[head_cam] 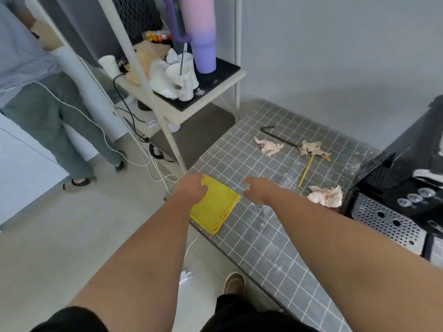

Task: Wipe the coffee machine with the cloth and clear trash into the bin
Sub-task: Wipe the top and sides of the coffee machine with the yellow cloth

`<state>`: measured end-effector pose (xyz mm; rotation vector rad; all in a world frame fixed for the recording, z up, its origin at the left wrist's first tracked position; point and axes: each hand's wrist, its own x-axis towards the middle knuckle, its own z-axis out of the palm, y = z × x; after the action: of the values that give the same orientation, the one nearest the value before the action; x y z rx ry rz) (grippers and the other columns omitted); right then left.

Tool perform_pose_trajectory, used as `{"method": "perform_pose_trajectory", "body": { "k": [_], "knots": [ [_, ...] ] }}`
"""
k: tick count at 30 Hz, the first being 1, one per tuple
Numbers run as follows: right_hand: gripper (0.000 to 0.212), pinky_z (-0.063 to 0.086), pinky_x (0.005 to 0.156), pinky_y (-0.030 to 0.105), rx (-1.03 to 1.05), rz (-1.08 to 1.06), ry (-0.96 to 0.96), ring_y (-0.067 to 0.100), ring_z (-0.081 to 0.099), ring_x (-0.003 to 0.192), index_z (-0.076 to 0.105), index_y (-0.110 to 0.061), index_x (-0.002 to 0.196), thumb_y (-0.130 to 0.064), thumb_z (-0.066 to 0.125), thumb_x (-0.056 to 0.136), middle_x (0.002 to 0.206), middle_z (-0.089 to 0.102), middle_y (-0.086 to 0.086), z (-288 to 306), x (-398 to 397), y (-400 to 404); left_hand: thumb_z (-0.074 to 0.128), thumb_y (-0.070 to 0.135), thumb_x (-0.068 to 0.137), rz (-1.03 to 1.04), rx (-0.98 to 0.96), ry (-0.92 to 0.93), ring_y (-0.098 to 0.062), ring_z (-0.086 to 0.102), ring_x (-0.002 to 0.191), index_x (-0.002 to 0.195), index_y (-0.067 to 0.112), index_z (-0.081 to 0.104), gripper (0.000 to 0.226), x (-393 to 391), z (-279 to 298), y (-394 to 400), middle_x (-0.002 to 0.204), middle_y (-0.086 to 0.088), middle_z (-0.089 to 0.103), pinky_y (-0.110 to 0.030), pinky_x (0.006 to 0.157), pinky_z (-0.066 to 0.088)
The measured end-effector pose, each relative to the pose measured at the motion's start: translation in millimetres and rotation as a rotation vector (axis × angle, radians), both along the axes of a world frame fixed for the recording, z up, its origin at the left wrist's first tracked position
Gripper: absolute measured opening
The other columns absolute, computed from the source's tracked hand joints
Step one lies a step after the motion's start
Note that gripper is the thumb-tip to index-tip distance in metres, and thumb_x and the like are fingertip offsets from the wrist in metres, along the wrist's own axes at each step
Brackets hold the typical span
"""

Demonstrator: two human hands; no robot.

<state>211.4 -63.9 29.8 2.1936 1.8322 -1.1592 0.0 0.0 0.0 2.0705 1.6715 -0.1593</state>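
Head view: left hand [190, 189] on the folded yellow cloth [217, 207] at the near corner of the grey tiled table [263, 236].
Its fingers curl over the cloth's far-left edge, gripping it; the right hand [254, 189] hovers just beside the cloth, fingers relaxed and holding nothing. Three crumpled tissues [327, 196] and a yellow stick [305, 172] lie farther along the table, near the black coffee machine [407, 178] at the right edge.

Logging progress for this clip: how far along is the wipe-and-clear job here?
Nothing looks done. In hand: the left hand touches the folded yellow cloth; the right hand hovers beside it. Left: wiping the coffee machine and binning the crumpled tissues and straws.
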Motion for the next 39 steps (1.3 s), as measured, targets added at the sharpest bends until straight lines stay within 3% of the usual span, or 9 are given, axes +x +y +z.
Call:
{"method": "perform_pose_trajectory", "body": {
  "k": [5,10,13,18,22,28,32,36,39],
  "knots": [
    [0.055,0.035,0.107,0.035,-0.058,-0.036,0.0,0.03,0.039,0.136,0.034,-0.016,0.147,-0.033,0.049,0.096,0.15,0.038,0.012,-16.8,-12.2,3.2,0.047,0.033,0.095,0.117,-0.062,0.077,-0.036,0.046,0.126,0.143,0.007,0.037,0.055,-2.1,-17.6,-5.8,0.141,-0.018,0.043,-0.043,0.103,0.038],
    [0.048,0.041,0.101,0.036,-0.029,-0.07,-0.003,0.031,0.046,0.128,0.045,-0.011,0.139,-0.029,0.05,0.095,0.147,0.036,0.017,-28.7,-22.1,7.6,0.053,0.031,0.091,0.223,-0.006,-0.096,-0.037,0.044,0.125,0.141,0.011,0.041,0.056,-4.4,-34.1,-7.2,0.139,-0.016,0.04,-0.047,0.103,0.04],
    [0.044,0.043,0.097,0.036,-0.011,-0.065,-0.02,0.033,0.049,0.12,0.053,-0.014,0.132,-0.031,0.054,0.091,0.141,0.035,0.018,-37.2,-28.9,10.1,0.059,0.03,0.089,0.31,-0.028,-0.242,-0.027,0.058,0.096,0.118,0.008,0.061,0.036,-6.3,-34.1,-0.4,0.109,-0.012,0.06,-0.034,0.082,0.047],
    [0.055,0.043,0.101,0.045,0.021,-0.091,-0.053,0.033,0.039,0.125,0.049,-0.022,0.136,-0.04,0.061,0.085,0.139,0.033,0.013,-49.9,-38.4,7.3,0.059,0.026,0.091,0.208,-0.029,-0.349,-0.018,0.047,0.072,0.083,0.008,0.056,0.02,-15.1,-30.1,5.5,0.075,-0.004,0.051,-0.027,0.056,0.033],
    [0.06,0.045,0.1,0.044,0.047,-0.192,-0.002,0.03,0.041,0.125,0.05,-0.022,0.135,-0.044,0.067,0.081,0.138,0.034,0.009,-55.8,-40.4,3.7,0.046,0.028,0.099,-0.001,0.009,-0.438,-0.016,0.05,0.078,0.103,0.013,0.051,0.016,-15.7,-16.7,-4.3,0.083,0.003,0.051,-0.03,0.067,0.036],
    [0.058,0.048,0.095,0.041,0.038,-0.334,0.197,0.029,0.051,0.113,0.057,-0.023,0.12,-0.045,0.077,0.07,0.124,0.042,0.009,-52.4,-33.9,-3.0,0.04,0.03,0.101,-0.286,0.169,-0.389,-0.022,0.048,0.06,0.121,0.012,0.048,0.028,0.0,13.3,-20.2,0.063,0.005,0.045,-0.03,0.057,0.033],
    [0.028,0.052,0.091,0.042,0.013,-0.524,0.63,0.023,0.062,0.102,0.066,-0.03,0.092,-0.028,0.078,0.068,0.105,0.066,0.002,-34.1,-17.7,-24.4,0.041,0.034,0.101,-0.288,0.153,-0.519,-0.024,0.055,0.063,0.119,0.016,0.048,0.026,17.6,35.0,-24.3,0.067,-0.002,0.054,-0.032,0.056,0.036],
    [0.048,0.043,0.082,0.028,0.017,-0.776,0.96,0.018,0.058,0.1,0.066,-0.023,0.103,-0.029,0.078,0.057,0.103,0.068,-0.002,-4.9,2.8,-59.0,0.044,0.039,0.097,-0.159,0.037,-0.772,-0.018,0.062,0.08,0.114,0.024,0.051,0.024,41.8,59.3,-27.3,0.088,-0.001,0.065,-0.035,0.069,0.048],
    [0.036,0.046,0.082,0.03,0.177,-0.989,1.243,0.021,0.062,0.098,0.062,-0.016,0.109,-0.013,0.073,0.075,0.105,0.069,0.002,13.6,20.2,-82.4,0.047,0.038,0.096,-0.134,-0.073,-0.918,-0.014,0.062,0.089,0.111,0.03,0.051,0.017,69.2,70.5,-29.7,0.097,0.005,0.064,-0.034,0.078,0.052]
  ]
}}
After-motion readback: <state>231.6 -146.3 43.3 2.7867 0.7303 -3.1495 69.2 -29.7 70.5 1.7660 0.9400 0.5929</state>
